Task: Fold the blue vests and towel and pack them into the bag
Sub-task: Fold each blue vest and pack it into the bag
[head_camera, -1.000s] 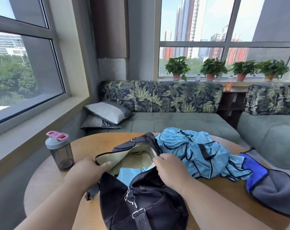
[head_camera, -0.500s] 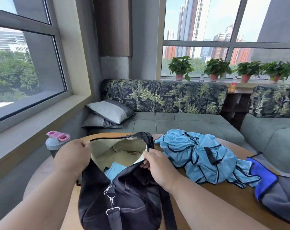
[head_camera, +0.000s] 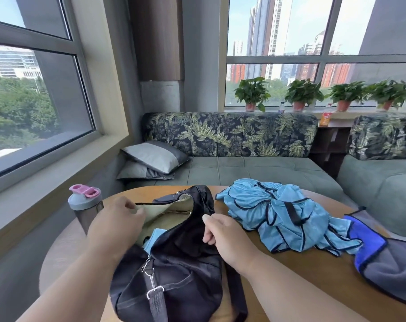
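Both hands — left hand [head_camera: 115,220], right hand [head_camera: 222,238] — grip one black bag's [head_camera: 174,263] opening beside one vest heap [head_camera: 276,219].

Items counted on and beyond the table

One bag [head_camera: 174,263], one vest heap [head_camera: 281,217], one towel [head_camera: 383,263], one shaker bottle [head_camera: 86,205], two cushions [head_camera: 154,156], and four potted plants [head_camera: 251,94] at twelve o'clock are seen.

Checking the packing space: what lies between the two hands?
In the head view, the bag mouth gapes between left hand and right hand, blue fabric inside.
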### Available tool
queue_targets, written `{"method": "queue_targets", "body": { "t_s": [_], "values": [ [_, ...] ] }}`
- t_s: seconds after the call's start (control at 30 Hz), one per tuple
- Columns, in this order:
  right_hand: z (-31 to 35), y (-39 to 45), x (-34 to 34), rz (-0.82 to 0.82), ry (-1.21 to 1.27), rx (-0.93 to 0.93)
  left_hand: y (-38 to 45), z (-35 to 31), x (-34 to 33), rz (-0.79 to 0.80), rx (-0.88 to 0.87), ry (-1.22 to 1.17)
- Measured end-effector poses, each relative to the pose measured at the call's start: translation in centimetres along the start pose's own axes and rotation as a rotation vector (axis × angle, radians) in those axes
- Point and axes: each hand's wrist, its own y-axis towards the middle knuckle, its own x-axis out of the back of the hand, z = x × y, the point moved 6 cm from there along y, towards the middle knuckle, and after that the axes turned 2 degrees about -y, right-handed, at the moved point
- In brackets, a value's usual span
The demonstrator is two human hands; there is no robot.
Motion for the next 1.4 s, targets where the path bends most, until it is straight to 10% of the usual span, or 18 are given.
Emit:
{"method": "queue_targets", "body": {
  "t_s": [0.53,1.4],
  "values": [
    [-14.4,-6.3,13.8,-0.410,0.238,-0.309,-8.4,-15.1,-8.1,0.143,-0.511,0.083],
    [-20.1,-4.3,20.5,-0.364,0.230,-0.492,-8.7,-23.6,-33.1,0.448,-0.503,0.117]
  ]
}}
